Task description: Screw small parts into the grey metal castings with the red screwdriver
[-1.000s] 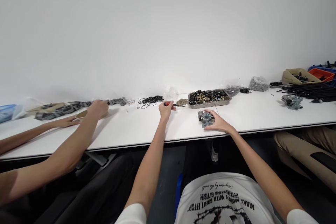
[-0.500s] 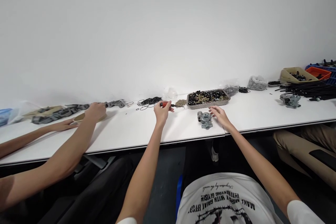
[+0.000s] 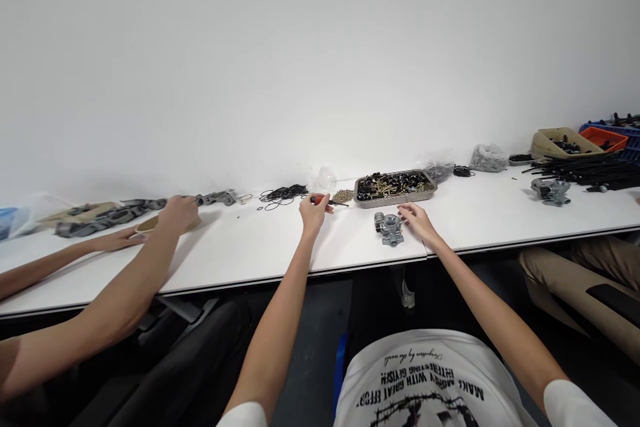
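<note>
My left hand [image 3: 313, 211] is closed around a red-handled screwdriver [image 3: 320, 199] whose dark shaft points right toward a small heap of brass bits [image 3: 343, 196]. My right hand [image 3: 416, 220] lies on the white table [image 3: 280, 247] with fingers apart, just right of a grey cast metal part [image 3: 389, 227] and holding nothing. A metal tray [image 3: 395, 187] of black and brass pieces sits just beyond both hands.
A co-worker's two arms [image 3: 125, 280] reach in from the left to a tan bowl [image 3: 150, 223] and a row of grey castings [image 3: 115, 213]. Black rubber rings [image 3: 283, 195] lie beyond my left hand. Another casting [image 3: 549, 189], black rods [image 3: 590, 173], bins and a seated person's legs [image 3: 585, 280] are at right.
My right hand has come off the grey metal part and now rests beside it. My left hand keeps its hold on the screwdriver, barely shifted.
</note>
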### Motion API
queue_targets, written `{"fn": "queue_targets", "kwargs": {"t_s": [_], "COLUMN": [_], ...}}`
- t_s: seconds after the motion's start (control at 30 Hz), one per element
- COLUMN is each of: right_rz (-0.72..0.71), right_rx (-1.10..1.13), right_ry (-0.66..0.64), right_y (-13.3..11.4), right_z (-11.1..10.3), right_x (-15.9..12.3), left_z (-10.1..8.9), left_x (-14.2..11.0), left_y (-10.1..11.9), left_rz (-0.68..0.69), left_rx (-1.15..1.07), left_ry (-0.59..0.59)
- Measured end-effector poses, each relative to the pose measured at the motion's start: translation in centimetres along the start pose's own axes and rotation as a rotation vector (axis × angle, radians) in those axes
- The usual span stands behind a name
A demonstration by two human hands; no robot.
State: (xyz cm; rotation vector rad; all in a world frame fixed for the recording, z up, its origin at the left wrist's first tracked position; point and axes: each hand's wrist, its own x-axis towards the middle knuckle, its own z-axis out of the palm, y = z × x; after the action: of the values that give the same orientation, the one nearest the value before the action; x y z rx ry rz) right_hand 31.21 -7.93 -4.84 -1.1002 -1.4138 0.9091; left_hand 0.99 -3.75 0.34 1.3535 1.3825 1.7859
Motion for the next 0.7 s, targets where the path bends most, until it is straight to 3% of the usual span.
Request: {"fn": "queue_targets", "kwargs": {"t_s": [0.23,0.4,0.7], "right_rz": [0.034,0.060,0.162], "right_rx": [-0.025,0.047,0.269], "right_ry": [0.007,-0.041,-0.182], "right_y": [-0.3,-0.6,-0.4], "right_z": [0.0,0.2,1.2], "right_x": [1.4,3.3,4.2], "left_z": [-0.7,-0.7,2.4], "left_x": [-0.1,-1.7,-5.8], "left_y": [2.1,3.9,5.9], "left_rz": [0.045,0.050,0.041], "left_rx": [-0.025,-0.046,-0.128], "left_ry": [0.018,0.035,-0.112]}}
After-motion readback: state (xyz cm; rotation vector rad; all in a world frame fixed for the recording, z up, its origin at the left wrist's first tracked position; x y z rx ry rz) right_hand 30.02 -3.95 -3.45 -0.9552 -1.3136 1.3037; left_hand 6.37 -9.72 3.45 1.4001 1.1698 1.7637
